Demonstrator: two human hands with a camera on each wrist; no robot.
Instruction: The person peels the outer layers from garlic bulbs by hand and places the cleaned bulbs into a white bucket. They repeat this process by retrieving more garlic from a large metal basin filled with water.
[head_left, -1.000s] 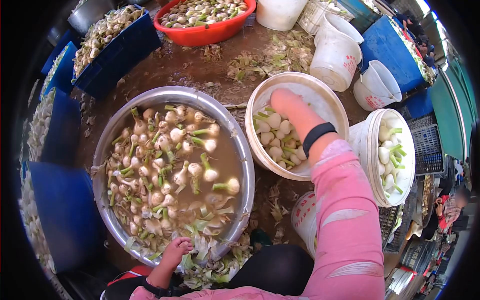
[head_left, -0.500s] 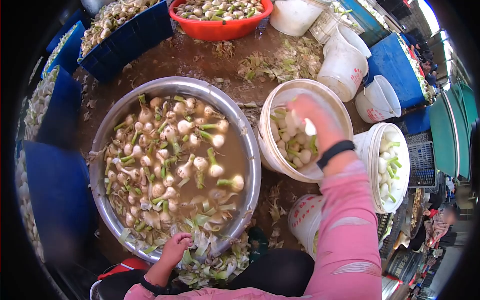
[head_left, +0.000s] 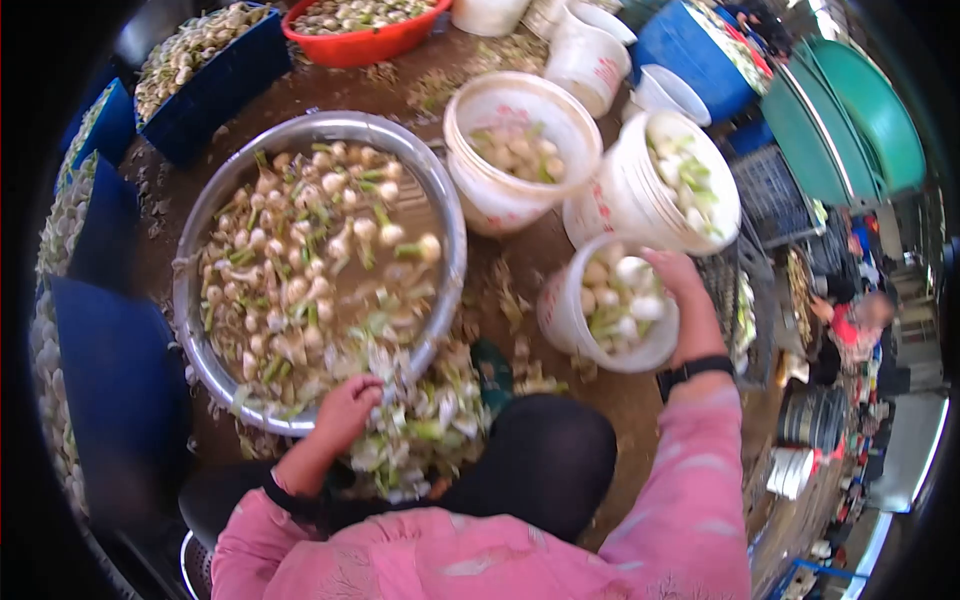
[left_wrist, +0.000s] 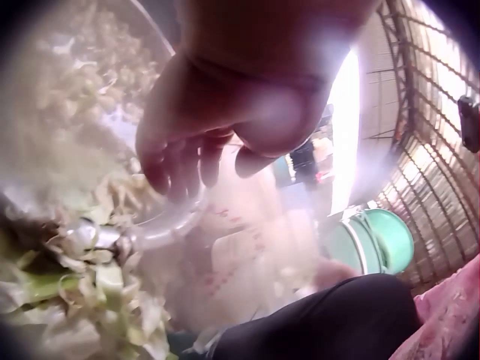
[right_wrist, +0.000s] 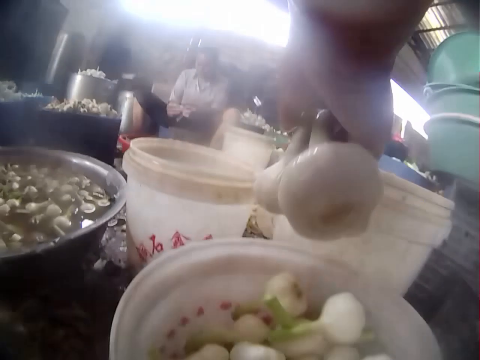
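My right hand [head_left: 676, 276] pinches peeled white garlic bulbs [right_wrist: 330, 192] by their stems. In the right wrist view they hang over the mouth of a small white bucket [head_left: 556, 312] that holds more garlic bulbs with green stems. My left hand [head_left: 346, 408], fingers loosely bent and holding nothing, hovers by the near rim of a large steel basin [head_left: 456, 235]. In that basin, unpeeled garlic bulbs [head_left: 300, 260] lie in brown water. Beside the left hand is a heap of garlic skins [head_left: 425, 430].
Two larger white buckets with garlic, one in the middle [head_left: 500, 195] and one to its right [head_left: 598, 210], stand beyond the small one. Blue crates [head_left: 225, 95] line the left side. A red basin [head_left: 370, 50] is at the back, and green tubs [head_left: 815, 120] are at right.
My right hand has lifted garlic out of the middle bucket and carried it nearer, over the small bucket. The head view has turned to the right. My left hand stays by the basin rim.
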